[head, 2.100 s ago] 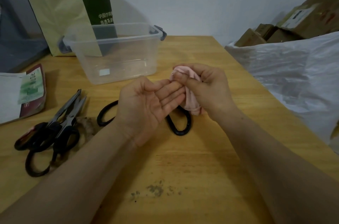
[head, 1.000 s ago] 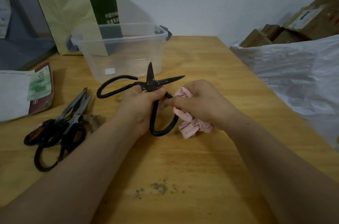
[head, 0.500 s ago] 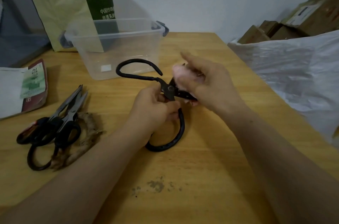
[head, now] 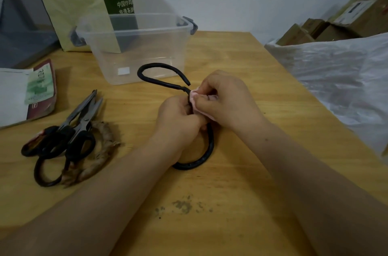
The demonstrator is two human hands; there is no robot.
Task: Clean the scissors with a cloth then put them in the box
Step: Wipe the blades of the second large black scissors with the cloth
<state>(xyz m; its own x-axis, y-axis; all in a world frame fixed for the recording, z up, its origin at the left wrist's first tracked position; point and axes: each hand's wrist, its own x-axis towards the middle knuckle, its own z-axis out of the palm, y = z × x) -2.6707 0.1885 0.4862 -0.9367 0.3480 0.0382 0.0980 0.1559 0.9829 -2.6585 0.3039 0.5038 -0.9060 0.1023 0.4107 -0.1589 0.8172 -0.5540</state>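
Left hand (head: 178, 123) grips scissors (head: 211, 142), right hand (head: 226, 100) pinches cloth (head: 194, 96) against them.

— Mid-table?
— In the left hand (head: 178, 121), loop-handled scissors (head: 206, 150): one loop before that hand, over the table (head: 241, 182), the other behind it, just in front of the storage box (head: 168, 56). In the right hand (head: 226, 100), a cloth (head: 194, 96), pinched against the scissors between both hands.
— Left side?
— A heap of scissors (head: 69, 136) well left of the hands; a packet (head: 39, 90) behind it, at the table edge.
— Behind the box?
— A paper bag (head: 79, 4), standing just behind it, toward the left. Off the right edge, a plastic sheet (head: 346, 88), with cardboard boxes (head: 346, 22) behind it.
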